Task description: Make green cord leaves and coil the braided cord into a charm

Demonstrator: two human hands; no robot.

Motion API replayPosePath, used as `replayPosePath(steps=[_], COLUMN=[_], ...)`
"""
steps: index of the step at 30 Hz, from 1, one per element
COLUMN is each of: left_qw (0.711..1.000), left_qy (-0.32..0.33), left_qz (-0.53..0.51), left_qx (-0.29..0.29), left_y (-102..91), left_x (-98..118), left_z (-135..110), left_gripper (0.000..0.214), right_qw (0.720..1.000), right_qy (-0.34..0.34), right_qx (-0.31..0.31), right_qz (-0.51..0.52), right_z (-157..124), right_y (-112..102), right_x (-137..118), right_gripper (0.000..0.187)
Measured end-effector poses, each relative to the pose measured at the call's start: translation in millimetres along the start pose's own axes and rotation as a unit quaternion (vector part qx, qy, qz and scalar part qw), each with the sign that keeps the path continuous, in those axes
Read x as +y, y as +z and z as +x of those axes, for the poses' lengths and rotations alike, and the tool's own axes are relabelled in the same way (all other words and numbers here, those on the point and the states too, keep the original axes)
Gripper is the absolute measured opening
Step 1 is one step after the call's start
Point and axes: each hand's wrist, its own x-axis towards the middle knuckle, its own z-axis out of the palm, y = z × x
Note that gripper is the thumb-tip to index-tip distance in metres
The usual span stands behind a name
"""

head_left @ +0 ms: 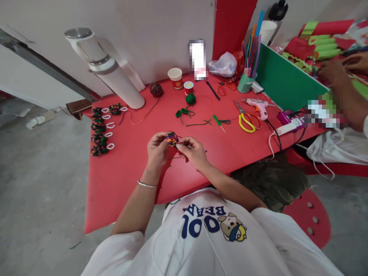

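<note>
My left hand [156, 147] and my right hand [193, 150] are raised just above the red table [120, 180], both pinched on a small multicoloured yarn piece [171, 138] held between them. A thin dark strand trails from it under my right hand. A silver bangle sits on my left wrist. Beyond my hands lie a green yarn ball [190, 99], loose green yarn loops [184, 113] and a green crochet hook [218, 121].
Finished yarn pieces with pearl loops [101, 128] lie in a row at the left. Yellow scissors [245, 119], a pink glue gun [258, 106], a paper cup [175, 78], a dark yarn ball [156, 89] and a white appliance [109, 71] stand further back. Another person's hands [336, 73] work at the right behind a green divider [284, 82].
</note>
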Motion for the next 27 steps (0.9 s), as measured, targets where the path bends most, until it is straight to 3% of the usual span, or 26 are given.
replayPosePath(steps=[7,22,27], left_qw=[0.999,0.996,0.989], left_qy=[-0.039,-0.064,-0.115], left_qz=[-0.029,-0.051,-0.087], left_qx=[-0.007,-0.028,-0.039], left_y=[-0.4,1.5,-5.9], left_x=[1.5,0.3,-7.1], left_z=[-0.6,-3.5,-1.7], left_gripper=[0.045,0.038,0.042], right_qw=[1.000,0.992,0.980], right_qy=[-0.024,-0.097,-0.136], right_qx=[-0.006,0.027,0.037], right_qz=[-0.015,-0.076,-0.139], right_z=[2.0,1.0,-1.8], right_y=[3.9,5.2,8.5], right_x=[-1.4,1.2,-4.5], right_gripper=[0.042,0.031,0.035])
